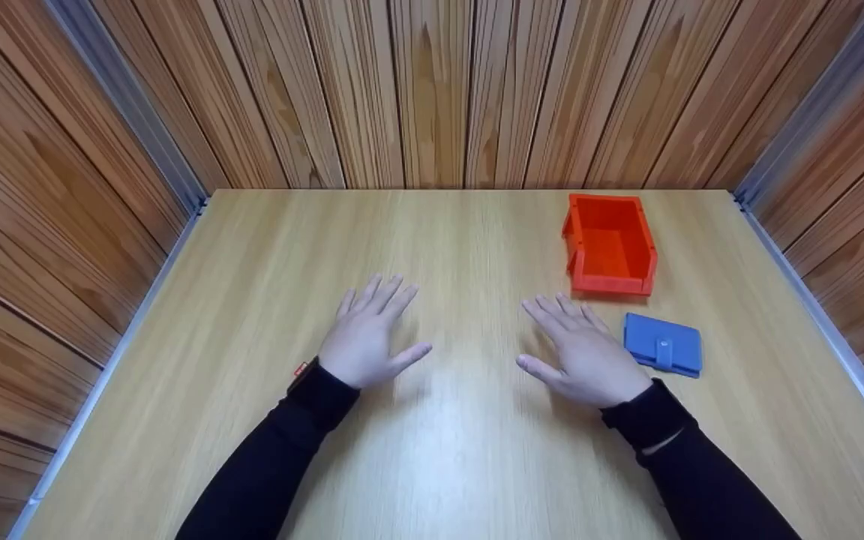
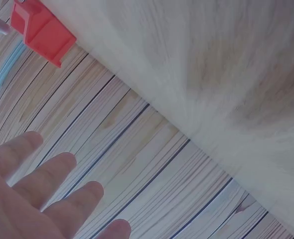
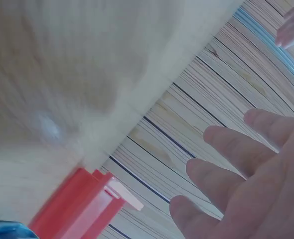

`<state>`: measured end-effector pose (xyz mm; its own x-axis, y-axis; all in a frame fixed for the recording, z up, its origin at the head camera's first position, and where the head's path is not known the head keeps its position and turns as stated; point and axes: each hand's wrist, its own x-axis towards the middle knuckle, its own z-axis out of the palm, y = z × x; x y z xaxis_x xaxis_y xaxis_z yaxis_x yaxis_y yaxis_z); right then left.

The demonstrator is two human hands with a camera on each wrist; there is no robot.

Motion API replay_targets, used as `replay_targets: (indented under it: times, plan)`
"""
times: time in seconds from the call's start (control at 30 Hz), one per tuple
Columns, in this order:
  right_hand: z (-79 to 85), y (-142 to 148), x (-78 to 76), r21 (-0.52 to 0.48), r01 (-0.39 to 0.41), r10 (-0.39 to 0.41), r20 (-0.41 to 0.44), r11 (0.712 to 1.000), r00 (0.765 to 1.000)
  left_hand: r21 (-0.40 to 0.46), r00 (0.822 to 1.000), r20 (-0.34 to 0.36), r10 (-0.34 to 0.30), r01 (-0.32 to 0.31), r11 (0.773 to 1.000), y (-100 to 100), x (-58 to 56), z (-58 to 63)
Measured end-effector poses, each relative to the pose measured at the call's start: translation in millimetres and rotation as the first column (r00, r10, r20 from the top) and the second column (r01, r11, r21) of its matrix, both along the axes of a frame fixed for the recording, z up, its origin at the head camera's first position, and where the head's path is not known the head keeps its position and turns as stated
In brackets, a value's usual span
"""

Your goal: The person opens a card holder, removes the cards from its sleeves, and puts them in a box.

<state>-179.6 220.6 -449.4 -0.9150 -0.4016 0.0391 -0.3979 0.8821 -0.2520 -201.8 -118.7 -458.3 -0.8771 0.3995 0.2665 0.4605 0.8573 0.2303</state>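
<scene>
My left hand (image 1: 368,334) hovers palm down over the middle-left of the table, fingers straight and spread, holding nothing. To the right, my right hand (image 1: 586,352) has the same flat, spread pose and holds nothing. Nearest to it lies a blue wallet (image 1: 663,345) with a snap strap, just beyond the back of the hand. An orange-red open bin (image 1: 612,244) stands behind the wallet, past the right fingertips. The right wrist view shows the same bin (image 3: 79,204) at lower left, with straight right fingers (image 3: 236,147) beside it.
The wooden tabletop (image 1: 462,450) ends at a plank wall (image 1: 436,97) at the back. Plank panels also rise on the left and right, with metal rails (image 1: 113,360) along the table's sides. Black sleeves cover both forearms.
</scene>
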Motion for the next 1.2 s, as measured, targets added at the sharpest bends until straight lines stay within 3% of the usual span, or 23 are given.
replay_targets:
  times: [0.13,0.27,0.4,0.53,0.67,0.83,0.97,1.2]
  plan:
    - [15.1,12,-0.5,-0.068,-0.011,0.007,-0.053,0.998,0.999,0.011,1.0,-0.024,0.001,0.0,1.0,-3,0.1,4.5]
    - [34.3,40,-2.8,-0.151,0.039,-0.053,-0.093,0.988,0.994,0.031,0.999,-0.041,0.004,-0.003,0.999,-6,0.0,10.3]
    - [51.3,75,-5.1,-0.194,0.156,-0.163,-0.022,0.968,0.986,0.074,0.999,-0.033,0.002,0.001,0.997,-10,0.4,14.5]
    - [60.7,110,-9.0,-0.198,0.291,-0.281,0.079,0.936,0.956,0.103,0.999,-0.034,0.0,0.004,0.995,-13,0.0,18.7]
    - [54.5,143,-15.4,-0.16,0.363,-0.339,0.161,0.918,0.927,0.114,0.999,-0.035,-0.001,0.005,0.993,-15,-0.2,22.6]
    - [37.1,168,-22.4,-0.102,0.392,-0.35,0.287,0.914,0.892,0.131,0.999,-0.042,-0.006,0.012,0.991,-15,0.6,24.2]
    - [26.1,171,-27.1,-0.081,0.411,-0.356,0.365,0.908,0.86,0.132,0.999,-0.051,-0.005,0.012,0.991,-16,0.8,24.2]
    - [11.6,164,-32.8,-0.051,0.408,-0.348,0.434,0.911,0.831,0.133,0.999,-0.049,-0.002,0.009,0.991,-16,0.7,23.9]
